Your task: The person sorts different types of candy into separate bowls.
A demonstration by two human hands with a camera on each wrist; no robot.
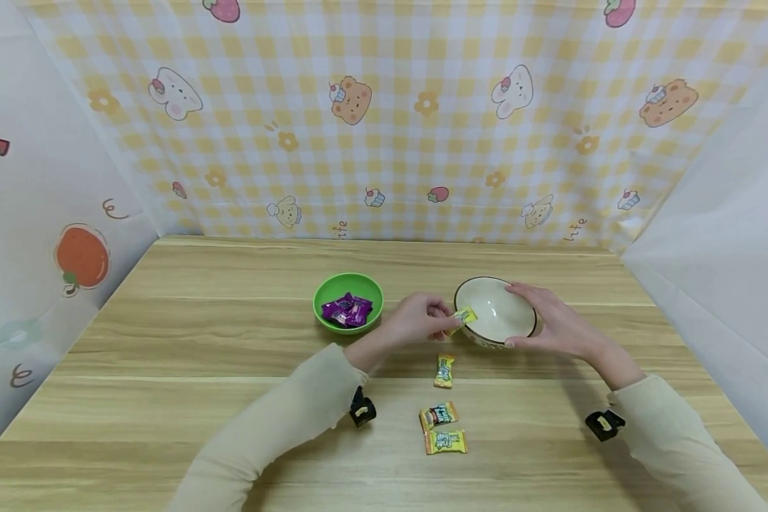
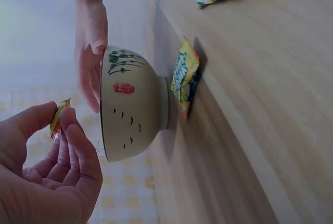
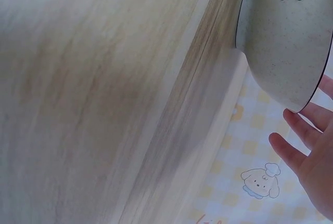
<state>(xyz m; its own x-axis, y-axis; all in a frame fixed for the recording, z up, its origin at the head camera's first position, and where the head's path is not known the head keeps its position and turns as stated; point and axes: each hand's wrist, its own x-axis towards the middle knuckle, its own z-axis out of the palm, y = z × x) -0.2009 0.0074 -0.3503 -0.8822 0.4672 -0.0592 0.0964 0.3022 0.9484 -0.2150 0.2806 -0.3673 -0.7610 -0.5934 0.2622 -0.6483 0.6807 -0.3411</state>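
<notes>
Candy in a yellow wrapper [image 1: 466,316] is in the left hand [image 1: 422,318], pinched between thumb and forefinger just above the left rim of the cream bowl [image 1: 496,309] and apart from it; the other fingers curl loosely beneath. The cream bowl stands upright, with a dark brown rim, and outside it bears green sprigs, a red patch and small dark strokes. At its right side the right hand [image 1: 550,323] grips the rim, thumb on the near edge and fingertips on the far edge. In front of the cream bowl, a little to its left, lies a single yellow packet [image 1: 444,371]; farther out from it in the same direction are an upper yellow packet [image 1: 439,415] and a lower yellow packet [image 1: 446,441], close together. Left of the cream bowl, beyond the left hand, sits a green bowl [image 1: 348,279] holding several purple packets [image 1: 348,311]. Everything rests on a wood-grain bench [image 1: 198,370]. Pale sleeves [image 1: 275,427] reach in from the near side of the cream bowl, and behind it hangs a yellow checked cloth [image 1: 390,156] printed with bears, rabbits and strawberries.
</notes>
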